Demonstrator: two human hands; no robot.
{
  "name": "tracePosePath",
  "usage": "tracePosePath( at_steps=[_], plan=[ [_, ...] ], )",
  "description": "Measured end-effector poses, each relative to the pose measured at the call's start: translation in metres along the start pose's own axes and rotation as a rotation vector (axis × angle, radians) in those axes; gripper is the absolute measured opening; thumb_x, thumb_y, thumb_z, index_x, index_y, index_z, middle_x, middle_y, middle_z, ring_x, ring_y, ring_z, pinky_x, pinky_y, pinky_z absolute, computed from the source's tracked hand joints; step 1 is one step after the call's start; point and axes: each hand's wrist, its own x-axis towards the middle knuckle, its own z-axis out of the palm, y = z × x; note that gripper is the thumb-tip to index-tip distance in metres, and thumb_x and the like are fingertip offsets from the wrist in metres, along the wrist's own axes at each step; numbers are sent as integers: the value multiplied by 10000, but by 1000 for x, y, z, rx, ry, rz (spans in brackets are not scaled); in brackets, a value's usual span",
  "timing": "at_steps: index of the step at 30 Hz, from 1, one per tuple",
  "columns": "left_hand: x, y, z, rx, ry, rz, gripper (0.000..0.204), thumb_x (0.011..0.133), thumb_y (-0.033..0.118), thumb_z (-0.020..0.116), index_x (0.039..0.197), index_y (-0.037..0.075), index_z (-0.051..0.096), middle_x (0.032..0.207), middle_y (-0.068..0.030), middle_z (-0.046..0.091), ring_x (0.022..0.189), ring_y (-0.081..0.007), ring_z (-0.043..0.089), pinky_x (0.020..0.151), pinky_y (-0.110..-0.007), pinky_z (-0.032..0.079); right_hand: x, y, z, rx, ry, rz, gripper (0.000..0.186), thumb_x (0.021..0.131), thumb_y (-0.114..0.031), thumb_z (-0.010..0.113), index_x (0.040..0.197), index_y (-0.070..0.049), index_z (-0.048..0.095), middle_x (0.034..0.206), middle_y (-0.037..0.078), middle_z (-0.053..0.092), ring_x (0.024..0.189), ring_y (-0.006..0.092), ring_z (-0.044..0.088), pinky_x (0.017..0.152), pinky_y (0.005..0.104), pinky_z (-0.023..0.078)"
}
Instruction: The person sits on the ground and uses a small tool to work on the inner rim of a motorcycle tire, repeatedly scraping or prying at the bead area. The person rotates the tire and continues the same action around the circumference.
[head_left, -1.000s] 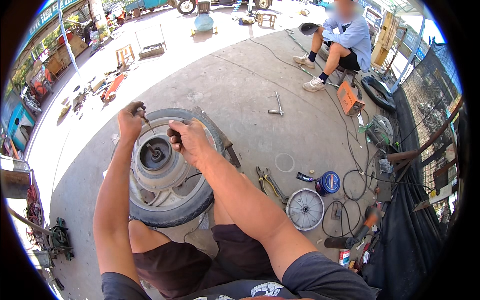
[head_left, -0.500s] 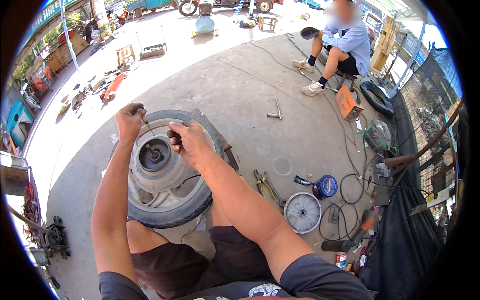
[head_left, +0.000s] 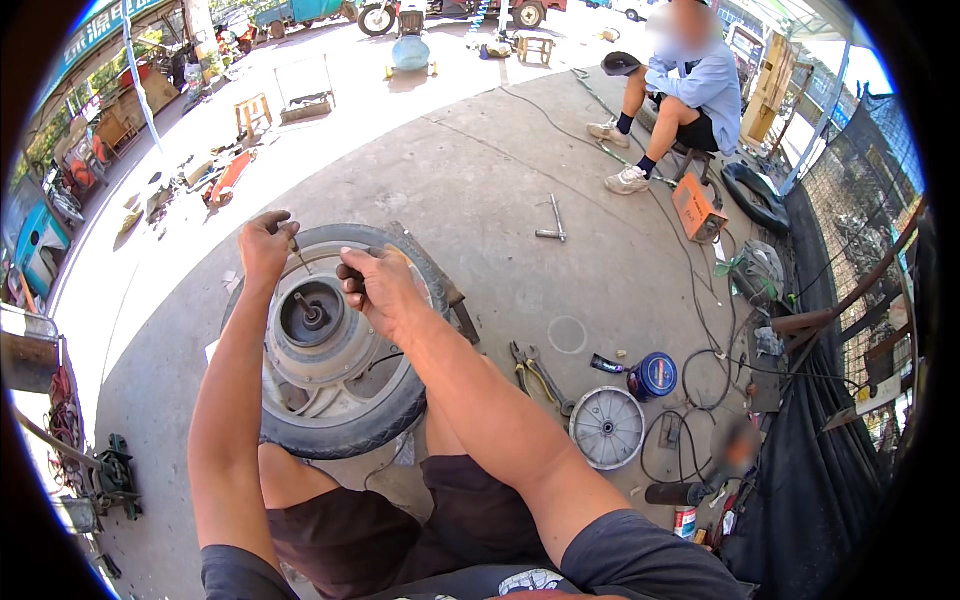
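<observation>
Before me a wheel with a black tyre lies on its side, its grey metal hub facing up. A threaded axle stands in the hub's dark round recess. My left hand is closed around a thin, screwdriver-like tool, which slants down toward the hub's upper rim. Over the wheel's right side, my right hand is closed, with thumb and fingertips drawn together. Whatever it may hold is too small or hidden to make out.
Right of the wheel lie pliers, a second hand tool, a round metal cover and a blue tin. Farther off are a T-shaped wrench, an orange machine with cables, and a seated person.
Both hands keep nearly the same pose over the wheel. The whole view has shifted slightly, and the left hand with its tool appears a little lower and farther right.
</observation>
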Motion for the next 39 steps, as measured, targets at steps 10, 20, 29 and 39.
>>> tracePosePath(
  at_steps=[10, 20, 29, 39],
  plan=[
    [12, -23, 6, -87, -25, 125, 242, 785, 66, 680, 1018, 6, 709, 862, -124, 725, 773, -184, 681, 732, -317, 512, -1, -1, 2, -7, 4, -8, 119, 904, -160, 621, 874, -46, 601, 728, 22, 584, 558, 81, 513, 436, 215, 380],
    [-2, 11, -1, 73, -21, 5, 321, 763, 124, 731, 1055, -7, 706, 814, -149, 716, 732, -185, 679, 701, -325, 513, -1, -2, 0, -15, -7, -10, 119, 908, -166, 612, 853, -62, 596, 718, 16, 577, 561, 79, 511, 435, 218, 374],
    [12, -21, 9, -137, -39, 186, 223, 788, -49, 632, 999, -31, 700, 837, -101, 724, 725, -164, 683, 681, -268, 511, -1, 1, 3, -9, -13, 2, 117, 911, -170, 610, 873, -60, 604, 734, 16, 583, 572, 74, 507, 446, 213, 379],
    [-2, -4, 8, 34, 31, 136, 280, 769, 63, 718, 1042, 3, 714, 750, -123, 701, 625, -147, 653, 615, -297, 506, 0, 1, 1, -6, -6, -4, 132, 911, -177, 618, 883, -50, 600, 728, 17, 587, 564, 76, 513, 436, 214, 379]
  ],
)
